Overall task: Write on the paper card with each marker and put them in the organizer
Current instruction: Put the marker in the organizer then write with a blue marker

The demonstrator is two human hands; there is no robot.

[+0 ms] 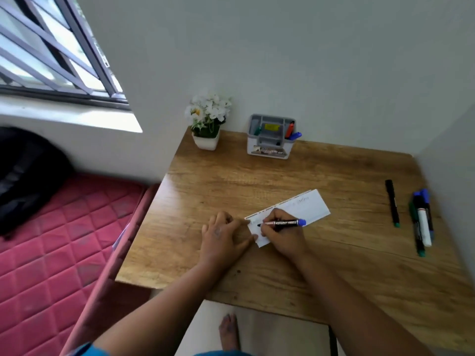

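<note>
Head view: my right hand (280, 235) is pinching the blue-capped marker (282, 223), tip on the paper card (305, 209) mid-surface (334, 265), while my left hand's (221, 235) straight fingers (253, 237) are pinning its corner against sliding, organizer (270, 150) waiting beyond.

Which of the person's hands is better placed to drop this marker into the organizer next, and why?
Right. The right hand already grips the blue-capped marker; the left hand rests on the paper card. The organizer stands ahead.
</note>
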